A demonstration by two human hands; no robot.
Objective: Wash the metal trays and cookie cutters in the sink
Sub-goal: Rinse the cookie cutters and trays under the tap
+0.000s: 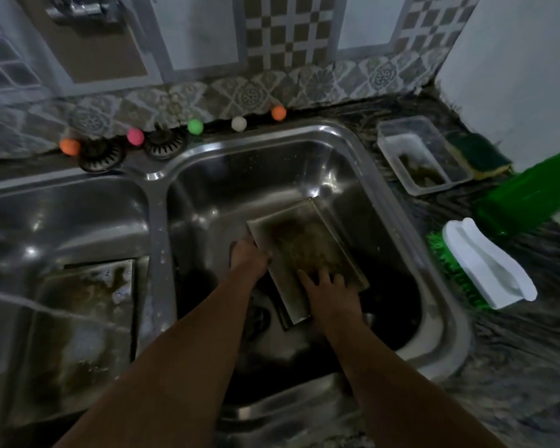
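A dirty rectangular metal tray point(299, 240) is tilted inside the right basin of the steel sink point(388, 202). My left hand point(248, 257) grips the tray's left edge. My right hand point(328, 294) lies on the tray's near end with fingers spread over its brown-stained surface. Another soiled metal tray point(84, 321) lies flat in the left basin. No cookie cutters are recognisable in the dim view.
A white scrubbing brush with green bristles point(485, 263), a green bottle point(527, 192), a clear plastic tub point(424, 153) and a green-yellow sponge point(479, 153) sit on the counter to the right. Several coloured balls and two sink strainers point(165, 143) line the back wall.
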